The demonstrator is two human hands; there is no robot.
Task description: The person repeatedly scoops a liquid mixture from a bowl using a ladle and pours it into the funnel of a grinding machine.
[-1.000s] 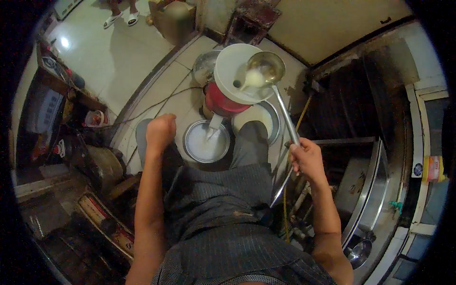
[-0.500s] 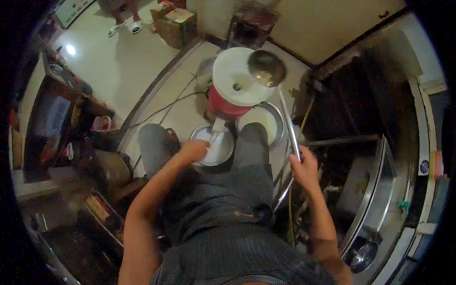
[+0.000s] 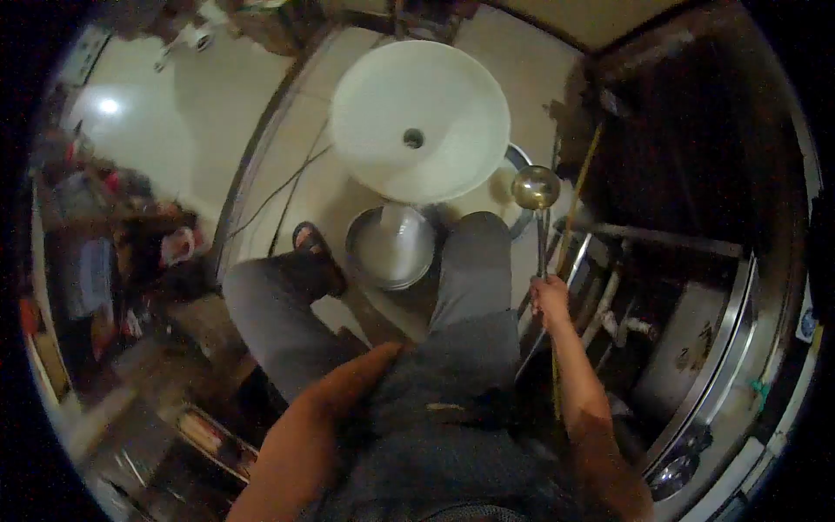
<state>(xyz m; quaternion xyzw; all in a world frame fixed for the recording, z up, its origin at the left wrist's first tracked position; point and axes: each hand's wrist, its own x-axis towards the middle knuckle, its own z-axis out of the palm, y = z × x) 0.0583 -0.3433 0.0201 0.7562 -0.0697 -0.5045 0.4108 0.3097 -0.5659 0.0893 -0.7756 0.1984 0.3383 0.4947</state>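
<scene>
My right hand (image 3: 550, 300) is closed round the long handle of a metal ladle (image 3: 536, 188), its rounded bowl pointing away from me. The ladle hangs to the right of a wide white round hopper (image 3: 374, 96) with a dark hole at its centre. Below the hopper, between my legs, a metal bowl (image 3: 352, 248) holds whitish liquid under a pale spout (image 3: 400, 216). Only the left forearm (image 3: 348, 387) shows clearly, lying across my lap; my left hand blends into the dark clothing and its fingers cannot be made out.
Part of another metal pan (image 3: 520, 157) shows behind the hopper's right edge. A metal-framed stand (image 3: 661, 235) is close on my right, with a yellow hose (image 3: 584, 170) beside it. Cluttered shelves (image 3: 96, 226) line the left. Another person's feet (image 3: 196, 36) are at the upper left.
My left hand has drawn back from the bowl to my lap. The ladle has moved from over the hopper to its right and lower. The view has shifted, and the hopper looks larger.
</scene>
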